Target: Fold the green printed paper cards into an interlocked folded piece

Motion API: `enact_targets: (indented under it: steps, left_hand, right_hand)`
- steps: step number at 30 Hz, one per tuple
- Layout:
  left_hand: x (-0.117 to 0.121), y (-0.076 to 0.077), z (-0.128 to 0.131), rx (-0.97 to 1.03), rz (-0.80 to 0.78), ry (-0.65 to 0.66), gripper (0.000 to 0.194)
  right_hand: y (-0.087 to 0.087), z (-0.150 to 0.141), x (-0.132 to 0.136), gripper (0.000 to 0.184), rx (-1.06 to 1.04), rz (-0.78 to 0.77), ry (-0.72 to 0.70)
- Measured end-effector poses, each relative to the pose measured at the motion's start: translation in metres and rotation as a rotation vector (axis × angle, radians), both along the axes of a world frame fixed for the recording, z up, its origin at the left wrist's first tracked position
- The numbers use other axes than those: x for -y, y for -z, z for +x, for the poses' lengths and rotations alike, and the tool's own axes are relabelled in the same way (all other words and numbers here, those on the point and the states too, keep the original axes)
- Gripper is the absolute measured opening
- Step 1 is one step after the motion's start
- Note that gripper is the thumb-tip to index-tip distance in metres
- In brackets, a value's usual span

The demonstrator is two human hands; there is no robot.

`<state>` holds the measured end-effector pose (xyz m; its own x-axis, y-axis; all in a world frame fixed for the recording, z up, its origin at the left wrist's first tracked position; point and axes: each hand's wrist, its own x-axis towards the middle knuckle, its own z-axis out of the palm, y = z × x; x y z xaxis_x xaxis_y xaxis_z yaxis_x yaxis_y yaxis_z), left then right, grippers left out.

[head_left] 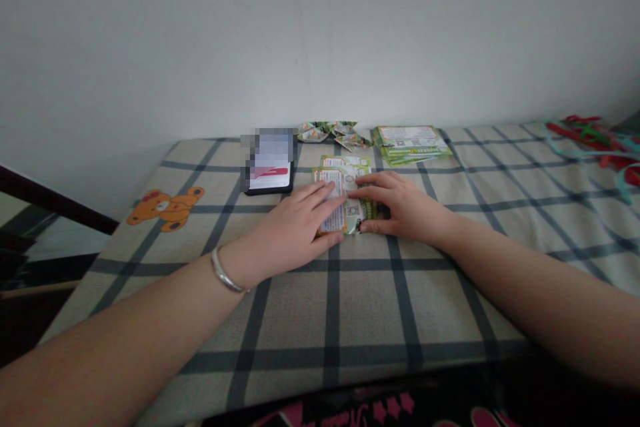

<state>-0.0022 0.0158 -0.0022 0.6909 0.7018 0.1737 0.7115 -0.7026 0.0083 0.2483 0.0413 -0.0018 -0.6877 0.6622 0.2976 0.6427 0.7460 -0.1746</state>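
Flat on the checked cloth lies a green and white printed packet [353, 209], with at least one more under or behind it. My left hand [313, 213], with a silver bangle on its wrist, rests on the packet's left side, fingers stretched out. From the right, my right hand [395, 203] touches the packet's right side, its fingers apart. Both hands partly cover the print. Behind my right hand sits a stack of similar green packets [413, 141]. Several folded or crumpled green packets [333, 133] lie near the wall.
A phone [271, 163] with a lit, partly blurred screen lies left of the packets. An orange bear cutout [165, 209] is near the table's left edge. Red, green and light blue ribbon-like pieces [595, 143] lie far right. A white wall [300, 33] borders the checked tablecloth [295, 320].
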Motion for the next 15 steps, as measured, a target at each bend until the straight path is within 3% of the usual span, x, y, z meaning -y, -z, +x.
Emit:
enact_targets:
  steps: [8,15]
  left_hand:
    - [0.0,-0.002,-0.001,0.047,0.004,0.009,0.059]
    - [-0.001,-0.002,0.0,0.061,0.011,0.009,0.057]
  right_hand:
    - [-0.004,-0.001,0.005,0.048,-0.038,-0.016,-0.025]
    - [-0.017,-0.004,0.015,0.037,0.012,-0.031,-0.161]
